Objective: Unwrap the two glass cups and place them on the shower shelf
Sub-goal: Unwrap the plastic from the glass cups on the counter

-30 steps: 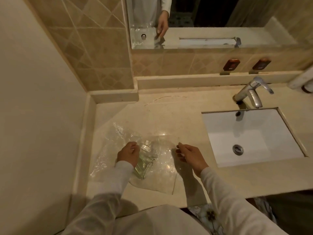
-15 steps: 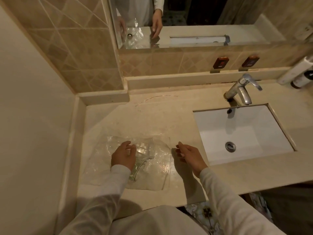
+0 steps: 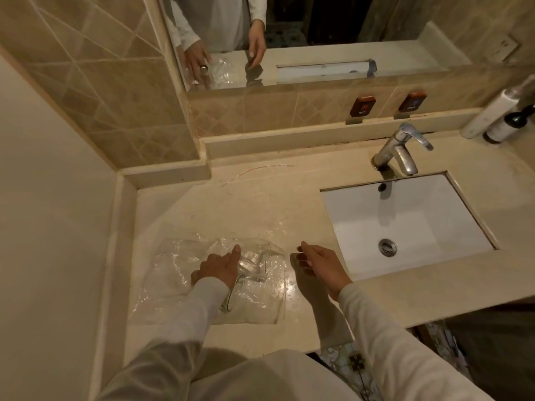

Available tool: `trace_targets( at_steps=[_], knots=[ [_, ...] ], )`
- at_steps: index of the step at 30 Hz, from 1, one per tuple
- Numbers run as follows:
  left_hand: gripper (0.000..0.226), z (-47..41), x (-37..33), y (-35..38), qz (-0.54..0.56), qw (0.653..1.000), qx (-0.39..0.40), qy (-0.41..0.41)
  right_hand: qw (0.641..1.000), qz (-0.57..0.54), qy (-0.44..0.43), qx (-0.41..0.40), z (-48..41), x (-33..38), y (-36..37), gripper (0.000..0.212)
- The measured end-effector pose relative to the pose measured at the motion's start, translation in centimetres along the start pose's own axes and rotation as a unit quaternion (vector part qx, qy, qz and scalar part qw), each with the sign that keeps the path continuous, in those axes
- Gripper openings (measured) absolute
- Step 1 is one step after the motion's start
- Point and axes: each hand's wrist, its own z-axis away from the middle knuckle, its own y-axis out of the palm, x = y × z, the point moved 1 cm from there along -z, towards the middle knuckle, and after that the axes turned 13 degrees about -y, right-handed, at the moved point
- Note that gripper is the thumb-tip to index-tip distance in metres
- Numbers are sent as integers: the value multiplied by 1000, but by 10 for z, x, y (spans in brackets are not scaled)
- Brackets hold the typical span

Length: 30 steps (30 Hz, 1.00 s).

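Note:
Two clear glass cups lie on their sides on a crumpled sheet of clear plastic wrap (image 3: 173, 270) spread over the counter. One glass cup (image 3: 256, 266) lies just right of my left hand. Of the second glass cup (image 3: 231, 298) only the rim shows, under my left wrist. My left hand (image 3: 215, 270) rests on the wrap and cups with its index finger stretched forward. My right hand (image 3: 321, 264) hovers beside the wrap's right edge, fingers loosely bent, with nothing seen in it. No shower shelf is in view.
The beige stone counter (image 3: 260, 204) meets a wall on the left. A white sink (image 3: 405, 227) with a chrome faucet (image 3: 401, 151) lies to the right. Two bottles (image 3: 498, 117) stand at the far right. A mirror (image 3: 318, 39) hangs above a raised ledge (image 3: 289, 140).
My left hand has gone from curled over the cups to lying flatter with the index finger out. The wrap has settled flatter on the counter. The right hand has stayed beside it.

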Motion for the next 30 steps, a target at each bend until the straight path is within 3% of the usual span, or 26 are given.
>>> trace_targets(
  at_steps=[3,6,13,16,19,22,25,30],
  knots=[
    [61,8,-2,0,82,991,-79,67,1000,-2,-3,4,-1,0,-4,33],
    [53,16,0,4,149,985,-55,70,1000,-3,-6,7,-2,-3,-6,34],
    [70,17,-8,15,-18,998,18,61,1000,-9,-6,14,-2,-10,1,29],
    [59,20,-12,15,-84,995,43,35,1000,-10,-10,13,-2,-12,2,28],
    [61,25,-17,16,-124,991,11,42,1000,-11,-10,9,-1,-12,1,28],
    [78,37,-22,16,-65,993,-60,80,1000,-10,-14,5,1,-14,-2,26],
    [83,45,-25,20,-66,994,-34,85,1000,2,-15,3,3,-15,-4,29],
    [70,47,-32,23,-216,973,2,83,1000,5,-14,24,10,-15,1,20]
  ],
)
